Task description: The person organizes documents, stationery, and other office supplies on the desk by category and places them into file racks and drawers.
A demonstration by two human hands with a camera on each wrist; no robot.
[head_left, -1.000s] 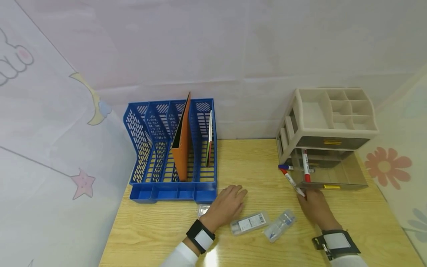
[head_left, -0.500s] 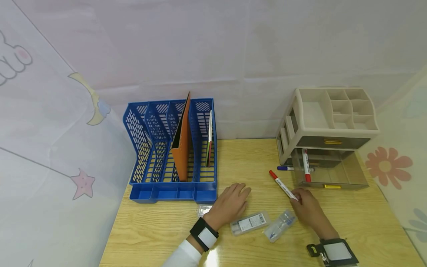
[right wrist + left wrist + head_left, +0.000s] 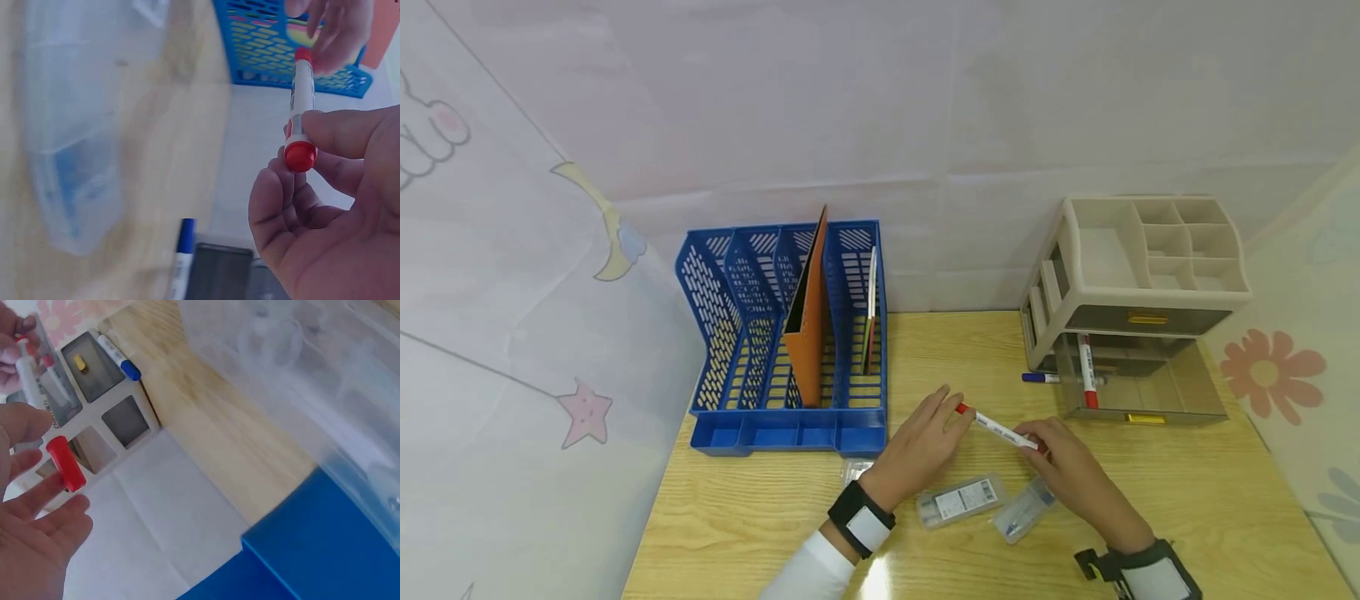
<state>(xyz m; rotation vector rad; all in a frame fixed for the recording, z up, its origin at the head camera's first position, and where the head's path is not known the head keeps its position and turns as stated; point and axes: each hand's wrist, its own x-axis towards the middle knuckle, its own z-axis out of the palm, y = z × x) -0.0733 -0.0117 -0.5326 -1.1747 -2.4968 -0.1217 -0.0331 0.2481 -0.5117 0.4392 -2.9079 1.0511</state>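
My right hand (image 3: 1063, 462) pinches a white marker with red ends (image 3: 1003, 432) between thumb and fingers, above the table. In the right wrist view its rounded red end (image 3: 300, 156) points toward the camera. My left hand (image 3: 921, 446) is at the marker's other end, fingers loosely extended. The left wrist view shows the red cap (image 3: 65, 464) between its thumb and fingers; whether they touch it I cannot tell. A blue-capped marker (image 3: 1040, 377) lies by the pulled-out clear drawer (image 3: 1183, 392). Another red marker (image 3: 1087, 371) leans across that drawer's left side.
A blue file rack (image 3: 790, 421) holding an orange folder (image 3: 808, 358) and thin booklets (image 3: 871, 312) stands left. The beige drawer organizer (image 3: 1157, 292) is at right. Clear boxes (image 3: 962, 502), (image 3: 1022, 510) lie near my hands; another clear piece (image 3: 853, 471) lies beside my left wrist.
My right hand has drawn the red marker away from the drawer and carried it left to my left hand. The left hand has shifted slightly upward.
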